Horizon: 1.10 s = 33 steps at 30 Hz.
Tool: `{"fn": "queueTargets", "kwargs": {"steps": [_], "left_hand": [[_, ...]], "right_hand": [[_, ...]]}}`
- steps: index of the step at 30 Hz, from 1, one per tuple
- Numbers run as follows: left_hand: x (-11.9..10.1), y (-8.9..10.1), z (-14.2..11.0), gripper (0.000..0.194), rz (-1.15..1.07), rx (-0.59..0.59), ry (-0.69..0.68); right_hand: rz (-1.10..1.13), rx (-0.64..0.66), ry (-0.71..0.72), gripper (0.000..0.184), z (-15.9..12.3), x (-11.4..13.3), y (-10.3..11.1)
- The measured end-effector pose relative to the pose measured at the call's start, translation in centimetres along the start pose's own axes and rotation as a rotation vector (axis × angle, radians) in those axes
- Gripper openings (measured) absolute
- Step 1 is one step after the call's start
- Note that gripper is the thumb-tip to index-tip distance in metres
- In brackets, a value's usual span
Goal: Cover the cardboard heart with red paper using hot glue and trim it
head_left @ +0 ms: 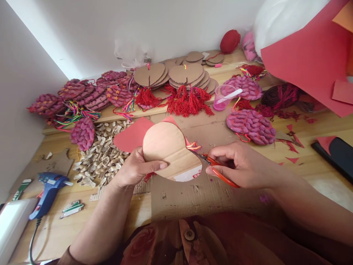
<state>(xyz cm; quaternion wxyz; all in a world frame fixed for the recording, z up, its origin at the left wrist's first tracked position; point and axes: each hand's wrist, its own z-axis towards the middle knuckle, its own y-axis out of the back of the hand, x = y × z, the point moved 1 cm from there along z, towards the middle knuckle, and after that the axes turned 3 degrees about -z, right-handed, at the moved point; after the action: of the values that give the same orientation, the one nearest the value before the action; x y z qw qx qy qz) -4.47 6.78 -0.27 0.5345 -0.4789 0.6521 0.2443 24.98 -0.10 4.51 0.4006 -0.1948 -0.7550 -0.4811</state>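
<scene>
My left hand (140, 165) grips a gourd-shaped cardboard piece (168, 145), thumb on its face and fingers hidden behind. Red paper (128, 135) sticks out behind the cardboard on the left and at the top. In my right hand (237, 163) is a pair of scissors (220, 173) with orange handles. Their blades reach the cardboard's right edge, near its waist; the blade tips are partly hidden. Orange cords (194, 146) show just above the blades. Beneath the hands lies a flat cardboard sheet (176, 202).
Peanut shells (102, 151) are heaped at left, near a blue glue gun (49, 191). Behind stand stacked cardboard gourds (150, 73) with red tassels (187, 101). A pink cup (220, 97) and a braided yarn piece (250, 125) sit at right, below a large red sheet (309, 48).
</scene>
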Motion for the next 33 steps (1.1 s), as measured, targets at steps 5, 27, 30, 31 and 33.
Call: {"fn": "queueTargets", "kwargs": {"steps": [5, 27, 30, 31, 33], "left_hand": [[0.0, -0.06, -0.06, 0.045, -0.006, -0.019, -0.01], [-0.18, -0.18, -0.03, 0.047, 0.021, -0.062, -0.025], [-0.11, -0.09, -0.02, 0.045, 0.023, -0.056, -0.025], [-0.09, -0.06, -0.02, 0.044, 0.024, -0.052, -0.024], [-0.05, -0.01, -0.03, 0.042, 0.025, -0.041, -0.017]], "right_hand": [[0.037, -0.002, -0.025, 0.036, -0.03, 0.05, -0.09], [0.44, 0.162, -0.173, 0.048, 0.09, 0.45, -0.32], [0.49, 0.168, -0.175, 0.048, 0.2, 0.28, -0.51], [0.488, 0.168, -0.174, 0.047, 0.22, 0.23, -0.55], [0.461, 0.162, -0.176, 0.046, 0.22, 0.21, -0.6]]}}
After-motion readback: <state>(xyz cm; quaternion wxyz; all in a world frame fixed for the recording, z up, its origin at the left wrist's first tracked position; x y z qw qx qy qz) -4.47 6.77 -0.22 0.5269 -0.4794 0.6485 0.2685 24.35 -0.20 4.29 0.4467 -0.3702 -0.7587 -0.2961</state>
